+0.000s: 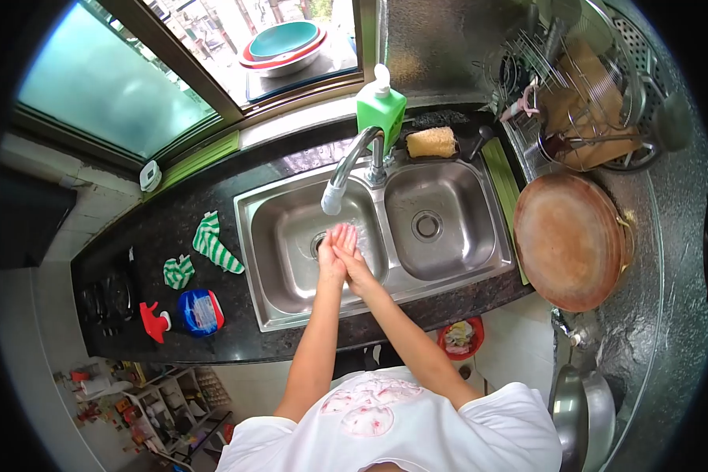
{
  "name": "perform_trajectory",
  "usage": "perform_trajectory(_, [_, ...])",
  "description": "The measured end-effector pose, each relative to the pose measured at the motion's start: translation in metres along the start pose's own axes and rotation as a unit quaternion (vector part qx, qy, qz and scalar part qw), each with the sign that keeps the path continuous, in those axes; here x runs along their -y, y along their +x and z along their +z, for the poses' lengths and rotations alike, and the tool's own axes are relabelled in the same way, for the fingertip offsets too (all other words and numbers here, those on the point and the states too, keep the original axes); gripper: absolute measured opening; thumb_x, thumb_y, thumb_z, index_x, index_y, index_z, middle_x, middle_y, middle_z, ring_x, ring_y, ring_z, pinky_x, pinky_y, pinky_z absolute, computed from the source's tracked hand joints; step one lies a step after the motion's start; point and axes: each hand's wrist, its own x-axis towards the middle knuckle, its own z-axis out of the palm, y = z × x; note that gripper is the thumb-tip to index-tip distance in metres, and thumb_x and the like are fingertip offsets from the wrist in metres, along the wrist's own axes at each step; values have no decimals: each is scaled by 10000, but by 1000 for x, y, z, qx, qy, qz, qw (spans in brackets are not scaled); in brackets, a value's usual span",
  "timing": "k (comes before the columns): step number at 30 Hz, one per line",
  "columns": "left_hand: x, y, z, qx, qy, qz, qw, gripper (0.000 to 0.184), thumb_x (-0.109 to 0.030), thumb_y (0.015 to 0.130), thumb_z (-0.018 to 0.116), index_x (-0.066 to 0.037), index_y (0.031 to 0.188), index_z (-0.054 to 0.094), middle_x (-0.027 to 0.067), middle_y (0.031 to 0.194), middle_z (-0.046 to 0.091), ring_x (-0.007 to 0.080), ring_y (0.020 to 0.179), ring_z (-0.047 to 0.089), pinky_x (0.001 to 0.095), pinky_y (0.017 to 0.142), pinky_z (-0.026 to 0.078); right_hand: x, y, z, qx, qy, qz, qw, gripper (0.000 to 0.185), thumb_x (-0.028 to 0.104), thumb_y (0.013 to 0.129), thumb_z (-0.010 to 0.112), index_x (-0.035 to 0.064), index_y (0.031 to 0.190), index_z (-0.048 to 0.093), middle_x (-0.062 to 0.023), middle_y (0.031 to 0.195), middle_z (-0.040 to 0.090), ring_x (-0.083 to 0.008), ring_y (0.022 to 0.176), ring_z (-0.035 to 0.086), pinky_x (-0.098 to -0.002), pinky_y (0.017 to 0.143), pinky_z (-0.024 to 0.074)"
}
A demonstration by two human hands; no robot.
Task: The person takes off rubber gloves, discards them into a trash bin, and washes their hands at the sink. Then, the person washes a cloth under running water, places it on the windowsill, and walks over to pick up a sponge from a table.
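I have the steel double sink near the middle of my head view, and the two bare hands meet over its left basin. The left hand and the right hand touch each other just below the pale nozzle of the tap. I see the left fingers stretched out side by side, gripping nothing; the right hand lies partly across the left palm, and I cannot tell how its fingers are set. The tap stands on the sink's back rim, its spout angled over the left basin.

Behind the sink I make out a green pump bottle, and behind its right basin a tan sponge. Left of the sink, the dark speckled surface carries two green-and-white striped cloths and a blue bottle with a red spray head. Right of the sink I get a large round brown board, with a crowded wire rack farther back.

Beyond the sink's back left is a frosted window; outside, stacked basins show. On the floor in front of the sink sits a red bin; low to its left, cluttered shelves.
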Motion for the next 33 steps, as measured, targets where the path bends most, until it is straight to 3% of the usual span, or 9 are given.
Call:
perform_trajectory(4, [16, -13, -35, -71, -81, -32, 994, 375, -203, 944, 439, 7, 1254, 419, 193, 1287, 463, 348, 1210, 438, 472, 1025, 370, -53, 34, -25, 138, 335, 221, 905, 370, 178, 899, 574, 48, 1217, 436, -113, 1147, 550, -263, 1084, 539, -353, 939, 435])
perform_trajectory(12, [12, -50, -38, -18, 289, 53, 956, 277, -97, 921, 479, 7, 1171, 533, 104, 1116, 575, 199, 1050, 548, 304, 922, 432, -40, 36, -15, 62, 243, 282, 926, 216, 263, 944, 484, 50, 931, 518, -120, 838, 612, -252, 770, 603, -396, 720, 525])
perform_trajectory(15, [-2, -55, -43, -9, 718, 181, 672, 354, -176, 922, 450, 35, 1193, 536, 180, 1146, 597, 274, 1092, 553, 341, 941, 413, -74, 56, -11, 1, 290, 347, 892, 264, 295, 945, 454, 40, 891, 503, -133, 804, 601, -262, 731, 602, -404, 678, 527])
perform_trajectory(20, [-10, -95, -21, -31, 823, 105, 558, 460, -306, 922, 427, 16, 1243, 495, 258, 1208, 530, 399, 1147, 488, 421, 964, 384, -71, 47, -8, -2, 68, 266, 962, 316, 321, 935, 392, 21, 899, 483, -148, 819, 591, -276, 752, 605, -410, 693, 520])
perform_trajectory(22, [5, -92, -43, -14, 804, 270, 529, 448, -224, 914, 437, 15, 1292, 427, 235, 1326, 437, 339, 1242, 418, 407, 994, 368, -75, 55, -15, -103, 157, 210, 960, 384, 375, 939, 393, 0, 976, 468, -202, 1046, 564, -304, 909, 598, -426, 791, 507])
perform_trajectory(23, [7, -99, -33, -25, 802, 274, 531, 448, -224, 914, 437, 15, 1292, 427, 235, 1326, 437, 339, 1242, 418, 407, 994, 368, -62, 44, -7, -94, 150, 215, 960, 384, 375, 939, 393, 0, 976, 468, -202, 1046, 564, -304, 909, 598, -426, 791, 507])
perform_trajectory(25, [13, -108, -13, -79, 515, 68, 851, 528, -164, 917, 426, -11, 1389, 246, 188, 1411, 339, 286, 1267, 399, 389, 1001, 373, -36, 23, 4, -125, 250, 211, 937, 471, 444, 930, 416, -13, 1046, 420, -229, 1282, 430, -338, 1090, 528, -447, 893, 465])
perform_trajectory(28, [27, -66, -56, -67, 299, 103, 946, 423, -123, 922, 441, -8, 1318, 344, 140, 1276, 490, 233, 1158, 498, 378, 934, 435, -46, 11, 5, -47, 268, 194, 942, 716, 511, 921, 398, -2, 1378, 199, -231, 1389, 317, -363, 1205, 446, -465, 1014, 382])
perform_trajectory(33, [8, -43, -81, -79, 184, 31, 979, 215, -72, 897, 539, -20, 1104, 521, 109, 1059, 600, 222, 984, 591, 349, 887, 485, -39, -17, 6, 3, 260, 207, 943, 535, 405, 951, 414, -32, 1250, 339, -208, 1363, 352, -300, 1216, 432, -416, 1030, 352])
